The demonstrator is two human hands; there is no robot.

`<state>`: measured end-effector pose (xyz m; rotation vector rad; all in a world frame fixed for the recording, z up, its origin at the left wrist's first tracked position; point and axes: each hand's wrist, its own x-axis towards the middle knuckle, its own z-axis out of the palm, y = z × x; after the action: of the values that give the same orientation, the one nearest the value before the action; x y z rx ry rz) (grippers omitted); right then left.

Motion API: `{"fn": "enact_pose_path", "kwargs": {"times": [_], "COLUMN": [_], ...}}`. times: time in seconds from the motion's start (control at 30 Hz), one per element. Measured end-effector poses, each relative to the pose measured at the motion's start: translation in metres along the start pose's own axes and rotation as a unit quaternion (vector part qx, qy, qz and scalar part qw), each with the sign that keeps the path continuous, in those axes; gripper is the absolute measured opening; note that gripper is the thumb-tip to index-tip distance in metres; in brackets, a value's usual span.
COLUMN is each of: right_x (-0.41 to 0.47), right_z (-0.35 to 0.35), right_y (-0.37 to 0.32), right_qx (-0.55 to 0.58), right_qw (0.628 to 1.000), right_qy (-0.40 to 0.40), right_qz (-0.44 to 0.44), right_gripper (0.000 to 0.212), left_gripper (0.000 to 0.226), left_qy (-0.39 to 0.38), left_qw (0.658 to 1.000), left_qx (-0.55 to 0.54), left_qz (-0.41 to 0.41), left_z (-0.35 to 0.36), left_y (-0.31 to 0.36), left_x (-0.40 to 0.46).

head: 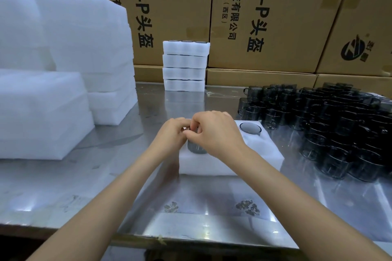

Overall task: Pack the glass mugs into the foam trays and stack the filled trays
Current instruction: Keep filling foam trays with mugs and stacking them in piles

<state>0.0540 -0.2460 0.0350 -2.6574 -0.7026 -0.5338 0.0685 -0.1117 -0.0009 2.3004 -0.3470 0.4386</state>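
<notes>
A steel table (63, 186) stands before stacked printed cardboard boxes (275, 17).

A white foam tray (222, 165) lies flat on the steel table holding one smoky glass mug (250, 128) upright at its far right and another mug (196, 147) seated at its left, while four filled trays (185, 65) stand stacked behind and loose grey mugs (331, 125) crowd the right.

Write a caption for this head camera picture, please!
Both hands hold a glass mug at a foam tray.
</notes>
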Motion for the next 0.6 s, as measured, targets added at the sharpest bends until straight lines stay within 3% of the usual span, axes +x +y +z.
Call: {"fn": "enact_pose_path", "kwargs": {"times": [0.17,0.23,0.3,0.33,0.4,0.47,0.6], "right_x": [-0.007,-0.014,-0.024,-0.029,-0.039,-0.045,-0.045], "right_z": [0.002,0.002,0.001,0.0,0.003,0.009,0.012], "right_y": [0.002,0.01,0.021,0.027,0.039,0.047,0.052], "right_qx": [0.018,0.055,0.127,0.152,0.149,0.131,0.12], "right_qw": [0.999,0.998,0.987,0.983,0.987,0.988,0.988], "right_qy": [-0.04,0.013,0.094,0.099,0.024,-0.06,-0.076], "right_qz": [-0.006,-0.026,-0.04,-0.044,-0.055,-0.063,-0.064], "right_gripper": [0.023,0.028,0.028,0.033,0.044,0.047,0.047], "left_gripper": [0.048,0.036,0.037,0.041,0.049,0.055,0.056], "left_qy": [-0.035,-0.05,-0.012,0.012,0.025,-0.009,-0.046], "left_qw": [0.998,0.996,0.999,0.998,0.992,0.979,0.974], "left_qx": [0.028,0.037,0.009,0.0,0.041,0.109,0.135], "left_qz": [0.041,0.056,0.051,0.062,0.12,0.173,0.177], "left_z": [-0.005,-0.007,-0.011,-0.014,-0.018,-0.017,-0.014], "left_y": [-0.004,-0.006,-0.007,-0.007,-0.005,-0.005,-0.003], "left_x": [-0.004,-0.008,-0.019,-0.027,-0.046,-0.059,-0.063]}}
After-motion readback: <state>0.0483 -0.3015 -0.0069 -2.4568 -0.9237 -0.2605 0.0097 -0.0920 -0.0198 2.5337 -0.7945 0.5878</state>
